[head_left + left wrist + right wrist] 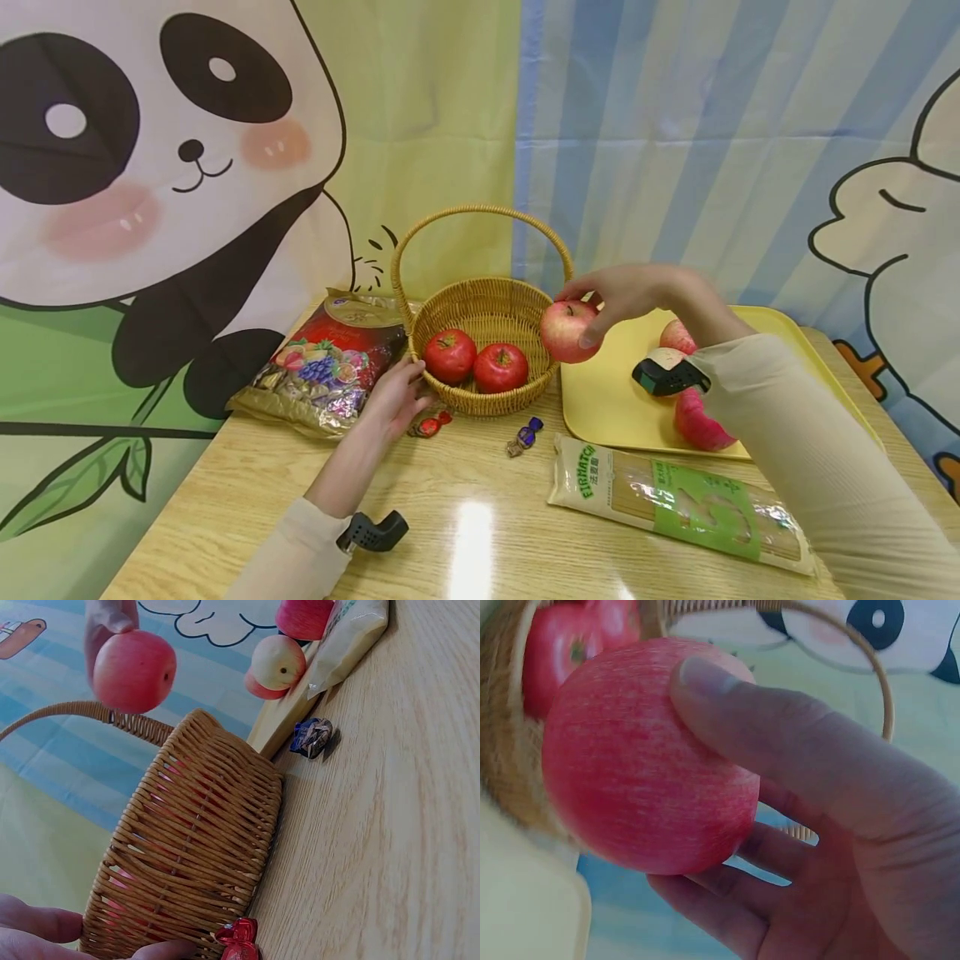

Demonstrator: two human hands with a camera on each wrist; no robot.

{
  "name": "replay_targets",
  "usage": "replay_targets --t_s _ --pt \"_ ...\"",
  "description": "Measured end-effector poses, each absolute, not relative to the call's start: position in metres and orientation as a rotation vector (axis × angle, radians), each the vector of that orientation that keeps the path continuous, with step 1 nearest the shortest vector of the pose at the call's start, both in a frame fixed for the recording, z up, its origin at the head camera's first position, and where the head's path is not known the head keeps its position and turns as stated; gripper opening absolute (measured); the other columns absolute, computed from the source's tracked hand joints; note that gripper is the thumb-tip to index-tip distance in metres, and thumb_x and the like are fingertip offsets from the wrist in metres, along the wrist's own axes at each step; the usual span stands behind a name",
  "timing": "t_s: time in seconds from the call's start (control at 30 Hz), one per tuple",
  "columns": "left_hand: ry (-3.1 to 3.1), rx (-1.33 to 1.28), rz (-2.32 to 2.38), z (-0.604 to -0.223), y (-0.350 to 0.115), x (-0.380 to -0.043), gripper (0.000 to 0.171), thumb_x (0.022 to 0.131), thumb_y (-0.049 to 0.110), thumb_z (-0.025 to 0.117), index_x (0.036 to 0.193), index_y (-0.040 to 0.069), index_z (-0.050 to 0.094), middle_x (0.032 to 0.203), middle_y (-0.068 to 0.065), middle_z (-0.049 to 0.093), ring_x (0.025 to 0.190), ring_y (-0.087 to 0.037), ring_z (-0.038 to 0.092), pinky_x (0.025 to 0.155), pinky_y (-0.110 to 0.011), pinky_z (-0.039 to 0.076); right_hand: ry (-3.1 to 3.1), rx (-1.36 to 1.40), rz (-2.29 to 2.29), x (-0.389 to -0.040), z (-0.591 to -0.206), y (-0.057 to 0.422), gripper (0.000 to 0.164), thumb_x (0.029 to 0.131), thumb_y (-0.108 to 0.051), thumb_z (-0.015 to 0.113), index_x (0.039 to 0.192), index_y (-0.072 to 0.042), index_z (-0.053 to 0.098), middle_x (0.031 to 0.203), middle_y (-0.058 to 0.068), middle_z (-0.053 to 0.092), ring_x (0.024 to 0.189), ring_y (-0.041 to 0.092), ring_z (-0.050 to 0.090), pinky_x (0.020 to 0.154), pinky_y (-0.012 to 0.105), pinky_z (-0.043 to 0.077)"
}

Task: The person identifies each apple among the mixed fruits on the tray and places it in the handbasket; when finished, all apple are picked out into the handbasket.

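My right hand (626, 292) grips a pink-red apple (568, 332) just above the right rim of a wicker basket (480, 404). In the right wrist view the thumb (780, 735) lies across this apple's side, with the other fingers bent behind it. Two red apples, one at the left (450, 356) and one at the middle (501, 367), sit inside the basket. Low on the basket's left side, my left hand (393, 398) holds it, fingers at the rim and thumb along the outer wall. The left wrist view shows only parts of those fingers (45, 922).
A yellow tray (607, 400) at the right bears several fruits, partly behind the right forearm. Before it lies a noodle packet (682, 504). A red-wrapped candy (431, 425) and a blue-wrapped one (525, 436) lie before the basket. A candy bag (322, 367) leans at the left.
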State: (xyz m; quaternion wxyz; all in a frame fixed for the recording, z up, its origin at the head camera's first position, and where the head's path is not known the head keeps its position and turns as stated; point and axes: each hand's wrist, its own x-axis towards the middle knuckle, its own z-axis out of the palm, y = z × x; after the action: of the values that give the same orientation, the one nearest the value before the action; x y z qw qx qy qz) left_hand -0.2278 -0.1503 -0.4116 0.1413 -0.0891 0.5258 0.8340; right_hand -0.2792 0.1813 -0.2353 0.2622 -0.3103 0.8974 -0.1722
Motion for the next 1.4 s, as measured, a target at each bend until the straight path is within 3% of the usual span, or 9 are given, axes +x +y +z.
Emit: replay_targets --t_s 0.23,0.43,0.7,0.83,1.03,1.4 --pt "1.51 -0.27 2.415 -0.413 -0.151 -0.227 0.062 0.103 0.013 0.037 0.157 0.015 0.006 0.162 -0.016 0.013 0.148 -0.032 0.019 0.12 -0.049 0.024 2.485 -0.888 -0.475 -0.288 -0.252 0.142 0.076 0.078 -0.033 0.078 0.144 -0.015 0.045 0.141 0.007 0.05 0.125 0.029 0.05 0.101 0.045 0.045" --pt "1.53 -0.258 2.411 -0.411 -0.15 -0.225 0.061 0.103 0.013 0.037 0.157 0.013 0.007 0.161 -0.017 0.016 0.148 -0.033 0.021 0.119 -0.049 0.025 2.692 -0.869 -0.589 -0.306 -0.287 0.114 0.078 0.077 -0.032 0.078 0.143 -0.007 0.044 0.137 0.013 0.055 0.121 0.03 0.054 0.099 0.044 0.048" --pt "1.542 -0.245 2.384 -0.414 -0.148 -0.224 0.061 0.103 0.012 0.037 0.157 0.009 0.007 0.16 -0.019 0.017 0.147 -0.033 0.022 0.119 -0.049 0.025 2.827 -0.603 -0.872 -0.325 -0.333 0.09 0.077 0.078 -0.025 0.077 0.143 -0.001 0.042 0.136 0.019 0.053 0.123 0.034 0.052 0.103 0.047 0.046" --pt "1.545 -0.262 2.393 -0.414 -0.149 -0.224 0.062 0.103 0.013 0.038 0.157 0.011 0.008 0.16 -0.018 0.018 0.147 -0.033 0.022 0.119 -0.049 0.026 2.833 -0.511 -0.88 -0.327 -0.341 0.074 0.08 0.078 -0.029 0.077 0.144 -0.002 0.041 0.14 0.018 0.052 0.127 0.035 0.05 0.107 0.047 0.043" --pt "1.535 -0.246 2.407 -0.413 -0.151 -0.226 0.061 0.103 0.013 0.037 0.156 0.008 0.008 0.16 -0.019 0.017 0.147 -0.034 0.021 0.119 -0.05 0.025 2.871 -0.414 -0.889 -0.327 -0.344 0.048 0.071 0.076 -0.03 0.081 0.135 -0.005 0.05 0.13 0.014 0.06 0.12 0.032 0.055 0.103 0.043 0.046" --pt "1.54 -0.255 2.406 -0.413 -0.151 -0.225 0.06 0.103 0.013 0.037 0.156 0.009 0.01 0.159 -0.019 0.02 0.146 -0.033 0.025 0.118 -0.048 0.027 2.852 -0.326 -0.954 -0.326 -0.358 0.031 0.075 0.081 -0.034 0.077 0.14 -0.003 0.043 0.134 0.017 0.056 0.124 0.032 0.053 0.105 0.043 0.045"
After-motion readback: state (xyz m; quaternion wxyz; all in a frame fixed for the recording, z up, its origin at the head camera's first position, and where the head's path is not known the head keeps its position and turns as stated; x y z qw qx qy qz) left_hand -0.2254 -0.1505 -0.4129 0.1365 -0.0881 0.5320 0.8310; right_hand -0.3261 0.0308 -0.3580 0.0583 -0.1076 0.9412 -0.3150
